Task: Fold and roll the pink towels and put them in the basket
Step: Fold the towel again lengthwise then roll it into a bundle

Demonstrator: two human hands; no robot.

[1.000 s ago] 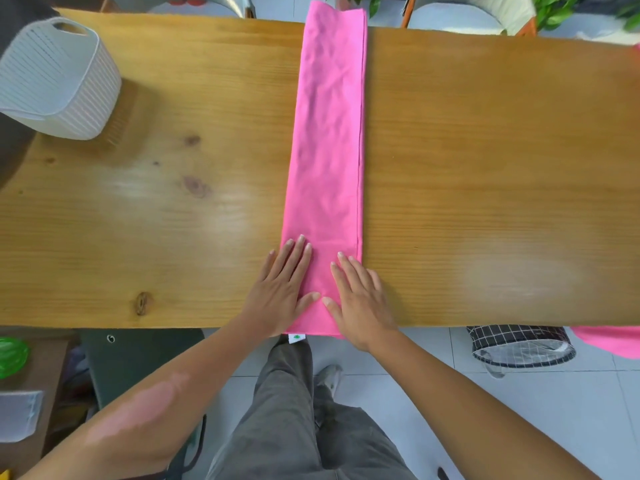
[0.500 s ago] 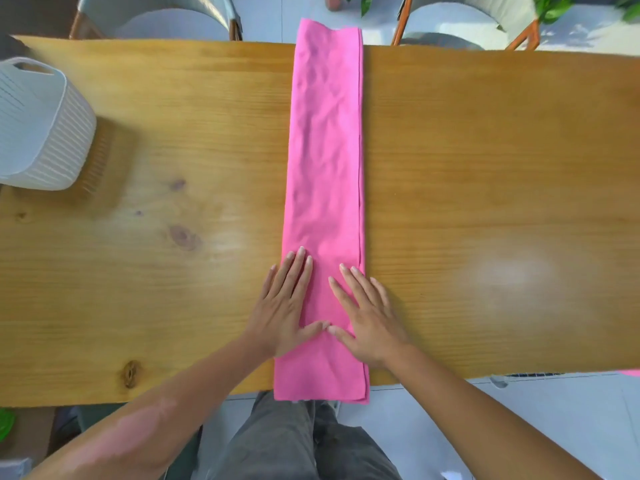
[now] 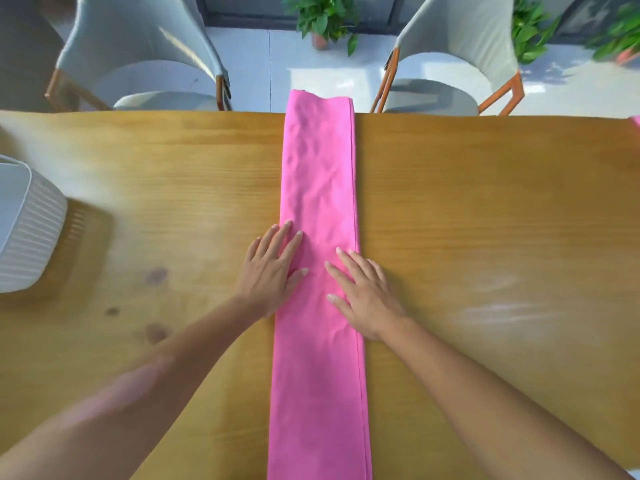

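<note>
Wooden table (image 3: 485,209) spanned by folded pink towel (image 3: 320,174); left hand (image 3: 272,268), right hand (image 3: 363,292) pressed flat, fingers spread. White basket (image 3: 27,237) at left; chairs (image 3: 145,64), plants (image 3: 323,15), tiled floor beyond.

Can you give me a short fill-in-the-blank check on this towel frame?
1. The pink towel lies folded into a long ____ across the wooden table.
2. Both the left hand and the right hand press on it with ____ fingers.
3. The white basket stands at the table's ____ edge.
4. Beyond the table stand ____ chairs.

Missing words: strip; straight; left; two
</note>
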